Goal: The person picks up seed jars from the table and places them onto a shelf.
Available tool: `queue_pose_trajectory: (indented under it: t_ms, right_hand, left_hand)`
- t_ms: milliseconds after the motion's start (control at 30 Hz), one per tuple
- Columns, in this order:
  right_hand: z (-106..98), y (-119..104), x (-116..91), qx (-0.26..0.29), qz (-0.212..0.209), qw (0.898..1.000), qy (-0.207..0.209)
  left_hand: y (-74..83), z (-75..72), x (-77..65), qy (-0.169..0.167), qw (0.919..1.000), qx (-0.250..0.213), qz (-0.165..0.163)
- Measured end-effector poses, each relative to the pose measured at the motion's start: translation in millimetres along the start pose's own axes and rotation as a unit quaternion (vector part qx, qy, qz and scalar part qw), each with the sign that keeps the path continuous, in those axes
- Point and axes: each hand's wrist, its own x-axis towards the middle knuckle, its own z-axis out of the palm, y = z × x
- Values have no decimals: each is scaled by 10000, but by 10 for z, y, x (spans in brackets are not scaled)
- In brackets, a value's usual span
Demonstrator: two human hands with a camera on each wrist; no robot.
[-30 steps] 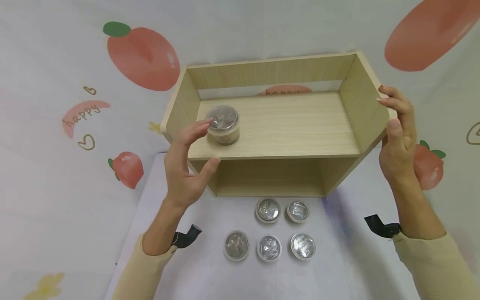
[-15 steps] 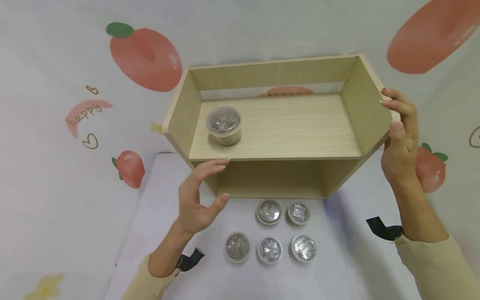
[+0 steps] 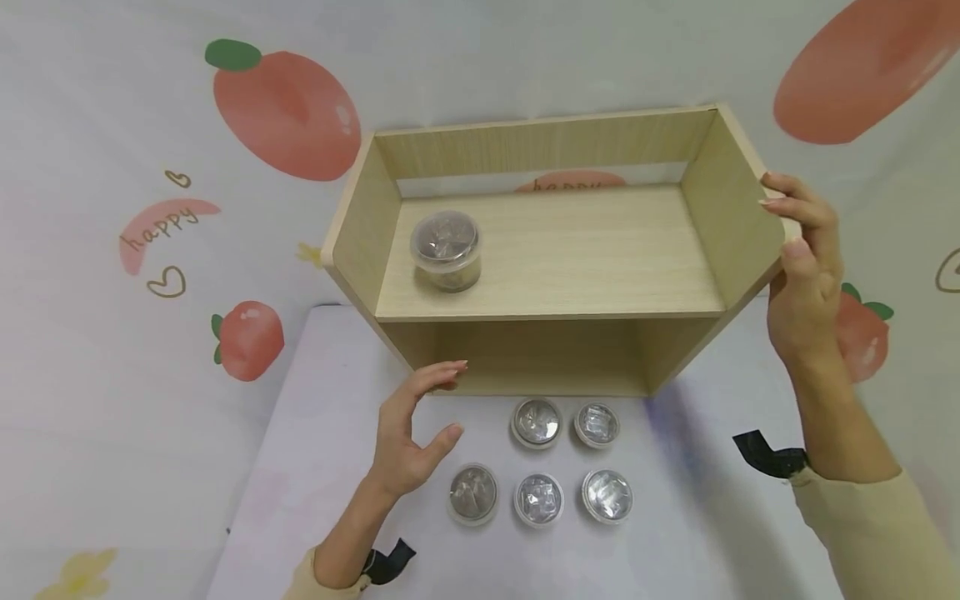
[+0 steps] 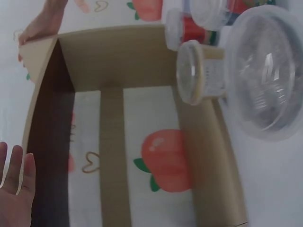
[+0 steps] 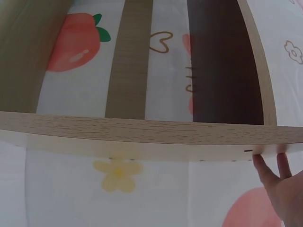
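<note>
My right hand [image 3: 806,267] grips the front edge of the right side panel of a light wooden shelf [image 3: 600,250]. In the right wrist view, fingers [image 5: 267,172] of that hand touch the panel's outer face. A round lidded plastic tub [image 3: 447,252] stands upright on the upper board, at its left end. Below that board, my left hand [image 3: 405,442] hovers in front of the lower opening, thumb and fingers apart, holding nothing. Closest to it on the table is a lidded tub [image 3: 474,494]. The left wrist view also shows the left hand [image 4: 16,189].
More lidded tubs stand in two rows before the shelf: one back-row tub [image 3: 536,422], another back-row tub [image 3: 597,425], a front middle tub [image 3: 539,500] and a front right tub [image 3: 607,496]. A fruit-printed cloth [image 3: 525,58] hangs behind the shelf.
My left hand has moved down from beside the tub on the upper board, towards the tubs on the table. That tub stays in place, and my right hand keeps its hold on the shelf.
</note>
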Motion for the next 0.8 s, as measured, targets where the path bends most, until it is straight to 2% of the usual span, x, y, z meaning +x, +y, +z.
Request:
queue_pose_trajectory:
  t_ms: [100, 300, 467, 633, 800]
  right_hand:
    - [-16, -6, 13, 4, 74, 10000, 1]
    - [-33, -30, 8, 80, 146, 9998, 72]
    - [-19, -12, 1, 231, 255, 9994, -91]
    - [4, 1, -6, 182, 220, 9995, -142]
    - [13, -3, 5, 128, 125, 9998, -67]
  left_hand:
    - [-48, 4, -81, 64, 9997, -133, -176]
    - [-166, 44, -204, 86, 9994, -113, -312]
    - [-221, 77, -362, 129, 9982, -107, -574]
    - [-264, 133, -564, 64, 9953, -275, -929]
    - [-287, 199, -700, -80, 9940, -126, -1082]
